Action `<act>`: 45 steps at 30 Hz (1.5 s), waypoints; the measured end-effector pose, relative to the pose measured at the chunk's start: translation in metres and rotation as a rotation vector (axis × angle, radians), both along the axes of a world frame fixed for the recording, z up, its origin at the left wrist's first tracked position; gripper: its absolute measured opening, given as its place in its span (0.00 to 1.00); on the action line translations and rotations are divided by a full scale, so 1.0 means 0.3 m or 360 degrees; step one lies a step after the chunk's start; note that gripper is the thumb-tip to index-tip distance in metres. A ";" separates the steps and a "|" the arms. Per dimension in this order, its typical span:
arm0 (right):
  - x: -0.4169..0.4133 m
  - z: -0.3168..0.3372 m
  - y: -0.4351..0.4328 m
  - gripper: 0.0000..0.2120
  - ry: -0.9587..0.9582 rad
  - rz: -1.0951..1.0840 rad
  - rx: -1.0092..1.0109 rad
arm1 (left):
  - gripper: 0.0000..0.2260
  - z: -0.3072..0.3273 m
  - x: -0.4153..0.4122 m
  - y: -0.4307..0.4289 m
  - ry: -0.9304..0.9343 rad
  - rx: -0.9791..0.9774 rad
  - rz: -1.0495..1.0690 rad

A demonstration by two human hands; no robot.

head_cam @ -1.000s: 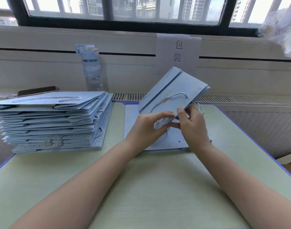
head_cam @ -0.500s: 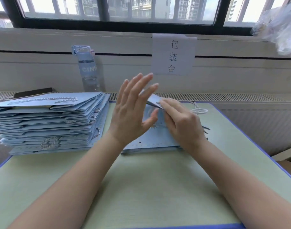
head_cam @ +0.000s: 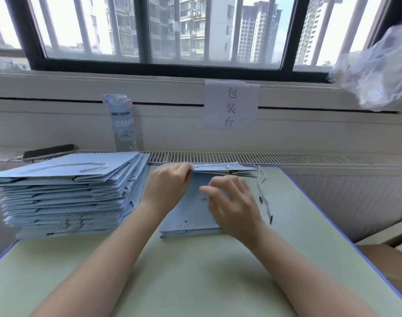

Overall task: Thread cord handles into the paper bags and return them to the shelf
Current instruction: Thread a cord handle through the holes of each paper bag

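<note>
Holding a flat, pale-blue paper bag (head_cam: 223, 169) level above the far edge of the matte green table (head_cam: 195, 282).
Gripping its left end in left hand (head_cam: 167, 186), fingers curled round it; long axis left to right, thin edge facing near. Hovering right hand (head_cam: 235, 202), blurred, fingers loosely spread, over a second bag (head_cam: 188, 216) lying flat; twisted white cord (head_cam: 263, 195) toward the right edge.

I sit at a pale green table (head_cam: 195, 282) with a blue edge. Ahead, a dark-framed window (head_cam: 147, 33) lets in daylight and shows tall apartment blocks (head_cam: 252, 30). Below it, a cream wall (head_cam: 58, 126) carries a paper sign (head_cam: 231, 104) above a slatted vent (head_cam: 287, 158).
</note>
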State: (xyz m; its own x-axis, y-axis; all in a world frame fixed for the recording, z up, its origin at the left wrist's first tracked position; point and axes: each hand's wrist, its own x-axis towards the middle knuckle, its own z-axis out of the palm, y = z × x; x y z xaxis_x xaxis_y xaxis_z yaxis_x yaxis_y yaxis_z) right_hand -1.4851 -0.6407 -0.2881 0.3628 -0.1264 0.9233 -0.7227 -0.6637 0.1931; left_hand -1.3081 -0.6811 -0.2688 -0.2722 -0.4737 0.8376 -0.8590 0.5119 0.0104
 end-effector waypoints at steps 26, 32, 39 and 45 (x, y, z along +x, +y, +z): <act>0.751 0.157 0.012 0.16 0.0656 0.0218 0.1049 | 0.21 0.116 0.902 0.325 0.0008 0.1147 0.0428; 0.643 0.161 -0.035 0.17 0.0318 0.0501 0.0950 | 0.26 0.155 0.831 0.323 -0.0169 0.0537 0.0467; 0.321 0.129 -0.082 0.17 -0.0013 0.0218 0.1078 | 0.14 0.167 0.429 0.213 -0.0059 0.0169 0.0075; -0.031 0.033 -0.145 0.21 0.0329 -0.0524 0.1560 | 0.21 -0.024 0.045 0.108 -0.0207 0.0631 -0.0172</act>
State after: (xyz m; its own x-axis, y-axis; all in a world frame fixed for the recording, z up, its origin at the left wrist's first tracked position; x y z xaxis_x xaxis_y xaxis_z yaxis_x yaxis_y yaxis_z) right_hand -1.4945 -0.6841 -0.2783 0.3136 -0.9049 0.2877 -0.9098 -0.3731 -0.1816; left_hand -1.2945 -0.6486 -0.2760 -0.4293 -0.7150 0.5518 -0.8078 0.5773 0.1196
